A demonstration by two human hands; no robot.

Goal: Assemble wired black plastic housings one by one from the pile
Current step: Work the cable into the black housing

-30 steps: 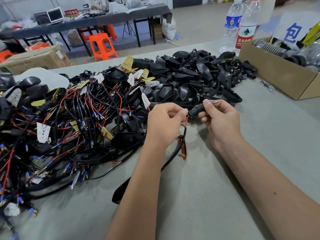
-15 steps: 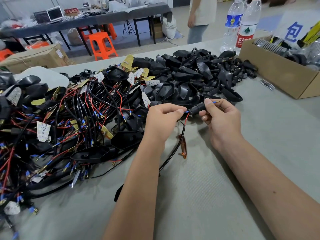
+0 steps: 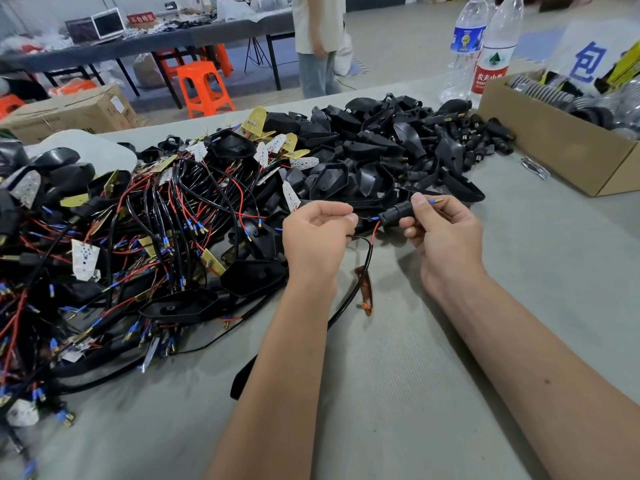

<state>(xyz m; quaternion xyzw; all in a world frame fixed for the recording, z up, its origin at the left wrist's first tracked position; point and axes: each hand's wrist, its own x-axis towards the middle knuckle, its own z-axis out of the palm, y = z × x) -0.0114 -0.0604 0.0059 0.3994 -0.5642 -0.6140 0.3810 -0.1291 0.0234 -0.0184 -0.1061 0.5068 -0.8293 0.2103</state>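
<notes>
My right hand (image 3: pixel 445 233) pinches a small ribbed black plastic stem (image 3: pixel 396 212); a blue-tipped wire end (image 3: pixel 433 201) sticks out of its right side. My left hand (image 3: pixel 317 233) pinches the black cable (image 3: pixel 360 275) just left of the stem, where a red wire (image 3: pixel 375 232) and a blue-sleeved one enter it. The cable hangs down to the table past an amber lens piece (image 3: pixel 367 289). Behind both hands lies the pile of empty black housings (image 3: pixel 374 150). A tangle of wired housings (image 3: pixel 145 237) with red and black leads fills the left.
A cardboard box (image 3: pixel 554 147) of parts stands at the right, with two water bottles (image 3: pixel 485 53) behind it. A person (image 3: pixel 317 43) stands beyond the table's far edge near an orange stool (image 3: pixel 202 88). Grey table cloth (image 3: pixel 381 393) lies bare in front of me.
The blue-tipped wire end sticks out further from the stem's right side. Both hands have stayed in place. A person has walked into view behind the table.
</notes>
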